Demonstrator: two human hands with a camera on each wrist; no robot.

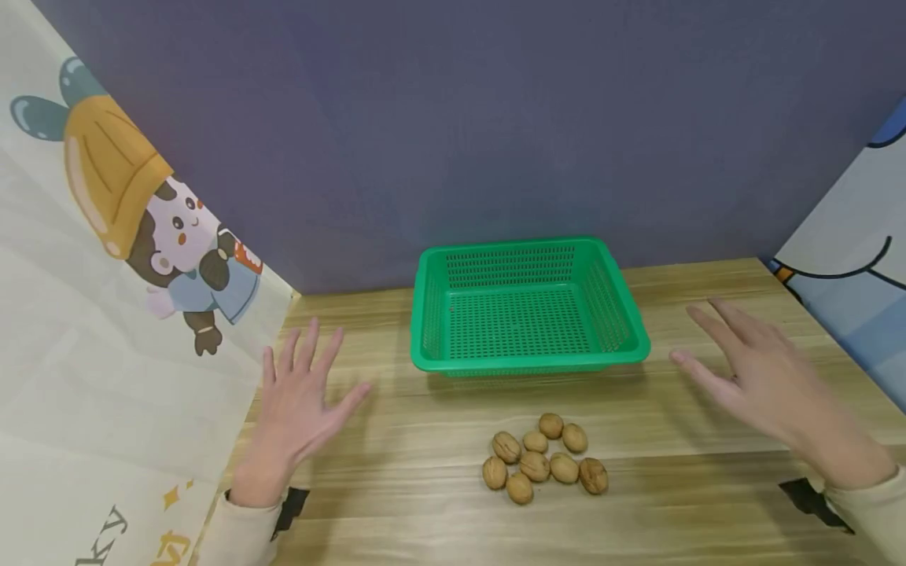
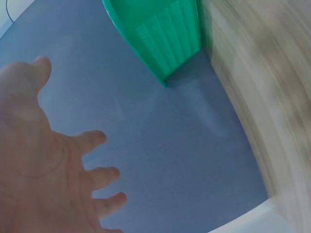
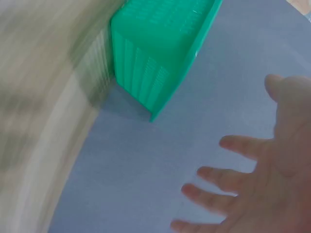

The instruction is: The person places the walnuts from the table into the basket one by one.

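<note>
- A green basket (image 1: pixel 531 364) is standing upright on the wooden bench (image 1: pixel 418 511).
- Nine walnuts (image 1: pixel 534 466) are lying clustered just in front of it.
- The left hand (image 1: pixel 296 413) is hovering left of the basket, straight fingers spread apart.
- The right hand (image 1: pixel 775 377) is hovering right of it, fingers also apart.
- A dark panel (image 1: pixel 495 118) is rising behind the basket.
</note>
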